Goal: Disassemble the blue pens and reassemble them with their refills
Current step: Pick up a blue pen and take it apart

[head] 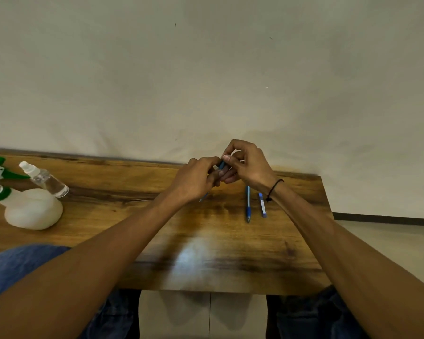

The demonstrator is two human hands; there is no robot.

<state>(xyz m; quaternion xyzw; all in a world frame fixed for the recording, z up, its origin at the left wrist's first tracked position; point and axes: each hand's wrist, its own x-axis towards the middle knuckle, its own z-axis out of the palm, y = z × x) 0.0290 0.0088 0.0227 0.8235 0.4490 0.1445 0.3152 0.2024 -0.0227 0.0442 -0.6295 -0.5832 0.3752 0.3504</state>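
Both hands meet above the far middle of the wooden table [206,241]. My left hand [194,179] and my right hand [245,162] both grip one blue pen [221,165]; only a short dark-blue piece of it shows between the fingers. A thin bluish tip [203,197] pokes out below my left hand; I cannot tell whether it belongs to the held pen. Two more blue pens lie on the table to the right: a longer one [248,204] and a shorter one [262,205], side by side, just left of my right wrist.
A white spray bottle with a green trigger [32,209] lies on the table's left, with a small clear spray bottle [47,179] beside it. A plain wall runs behind the table. The table's right edge is near my right forearm. My knees sit under the near edge.
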